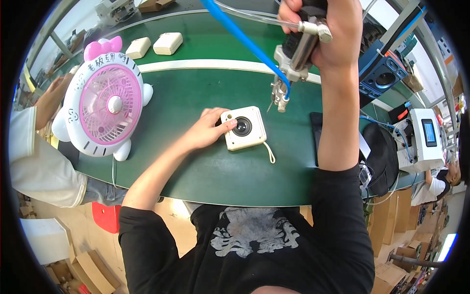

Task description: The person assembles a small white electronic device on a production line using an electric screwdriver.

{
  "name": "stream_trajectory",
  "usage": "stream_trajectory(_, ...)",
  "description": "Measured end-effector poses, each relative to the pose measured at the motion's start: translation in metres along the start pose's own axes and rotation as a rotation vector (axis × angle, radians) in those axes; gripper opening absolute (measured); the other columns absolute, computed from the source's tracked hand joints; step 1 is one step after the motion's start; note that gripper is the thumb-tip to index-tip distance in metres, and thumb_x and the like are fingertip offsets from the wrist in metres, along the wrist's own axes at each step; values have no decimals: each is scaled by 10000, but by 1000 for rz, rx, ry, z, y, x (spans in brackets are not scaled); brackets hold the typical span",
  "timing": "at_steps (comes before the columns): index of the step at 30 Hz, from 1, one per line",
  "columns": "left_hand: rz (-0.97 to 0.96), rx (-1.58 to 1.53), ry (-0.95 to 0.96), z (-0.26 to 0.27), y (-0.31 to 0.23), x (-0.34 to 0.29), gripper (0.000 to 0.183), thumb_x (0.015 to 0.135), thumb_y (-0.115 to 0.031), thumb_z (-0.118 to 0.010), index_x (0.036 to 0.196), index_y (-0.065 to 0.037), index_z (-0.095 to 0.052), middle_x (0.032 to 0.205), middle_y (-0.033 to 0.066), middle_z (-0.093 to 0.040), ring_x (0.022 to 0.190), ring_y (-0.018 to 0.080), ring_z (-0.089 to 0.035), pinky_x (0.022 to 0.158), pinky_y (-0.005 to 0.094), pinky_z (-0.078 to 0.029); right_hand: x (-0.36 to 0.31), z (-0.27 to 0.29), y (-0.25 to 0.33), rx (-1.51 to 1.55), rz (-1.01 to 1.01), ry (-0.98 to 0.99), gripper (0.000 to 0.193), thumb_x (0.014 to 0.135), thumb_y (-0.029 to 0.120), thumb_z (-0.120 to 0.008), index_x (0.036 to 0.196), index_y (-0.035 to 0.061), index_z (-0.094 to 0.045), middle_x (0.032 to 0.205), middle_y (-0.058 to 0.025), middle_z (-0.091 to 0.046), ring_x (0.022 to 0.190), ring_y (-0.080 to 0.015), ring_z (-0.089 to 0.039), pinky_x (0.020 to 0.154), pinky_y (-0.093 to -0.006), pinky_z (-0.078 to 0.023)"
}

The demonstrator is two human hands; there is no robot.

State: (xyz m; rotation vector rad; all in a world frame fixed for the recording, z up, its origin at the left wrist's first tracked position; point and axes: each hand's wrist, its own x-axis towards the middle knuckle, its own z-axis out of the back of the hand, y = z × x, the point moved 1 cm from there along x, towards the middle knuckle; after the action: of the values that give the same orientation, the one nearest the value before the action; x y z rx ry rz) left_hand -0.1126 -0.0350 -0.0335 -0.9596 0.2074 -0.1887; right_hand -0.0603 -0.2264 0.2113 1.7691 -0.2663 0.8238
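Note:
A cream square device [249, 140] with a round black centre, like a small speaker, lies on the green tabletop, its loop strap [270, 153] trailing off the near right corner. My left hand [209, 128] grips its left side, thumb on the face beside the black round part and fingers behind the edge. Above and to the right, my right hand [338, 41] is closed around an auto-feed screwdriver [299, 59] with a metal body, blue hose and clear tube. The screwdriver's tip points down, in the air beyond the device's right side. Part of its handle is cut off by the upper frame edge.
Two similar cream cases [168, 43] sit behind a white strip across the table. A pink and white fan [110, 100] stands left, near another person's arm [51, 98]. At right are a dark speaker box [384, 73], a black bag [381, 159] and a white machine with a screen [425, 139].

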Motion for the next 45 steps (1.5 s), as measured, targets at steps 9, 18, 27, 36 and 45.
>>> stream_trajectory(9, -284, 256, -81, 6, -32, 6, 645, 881, -407, -697, 1342, 10, -525, 1333, 191, -541, 1304, 353, -445, 1111, 444, -343, 11, 0, -15, 105, 111, 121, 398, 894, 417, -741, 843, 43, -616, 587, -6, -562, 440, -72, -512, 415, -214, -394)
stream_trajectory(18, -296, 685, -46, -26, -62, 2, 1013, 645, -348, -877, 1406, 74, -357, 1305, 239, -500, 1201, 385, -510, 1038, 440, -403, 10, 2, -39, 101, 185, 137, 411, 909, 395, -724, 826, -3, -669, 681, 8, -610, 591, -59, -538, 513, -226, -407)
stream_trajectory(27, -153, 740, 33, -27, -70, 3, 1061, 629, -352, -885, 1430, 56, -321, 1282, 243, -506, 1166, 402, -536, 996, 445, -430, -3, 6, -61, 110, 107, 128, 352, 891, 335, -718, 826, -3, -645, 653, -21, -614, 601, -96, -562, 550, -266, -442)
stream_trajectory(36, -165, 805, -11, -30, -66, -1, 1103, 637, -367, -884, 1466, 41, -281, 1322, 275, -482, 1212, 445, -508, 1040, 470, -408, -35, -23, -32, -933, 284, -213, 279, 877, 244, -725, 930, -20, -656, 735, -66, -693, 679, -101, -637, 636, -274, -508)
stream_trajectory(45, -273, 712, -44, -31, -59, 1, 1055, 641, -450, -882, 1401, 78, -377, 1336, 251, -444, 1261, 422, -419, 1062, 466, -383, -3, 0, 11, 97, 176, 192, 353, 911, 324, -660, 752, 10, -627, 564, -5, -565, 470, -96, -548, 451, -270, -438)
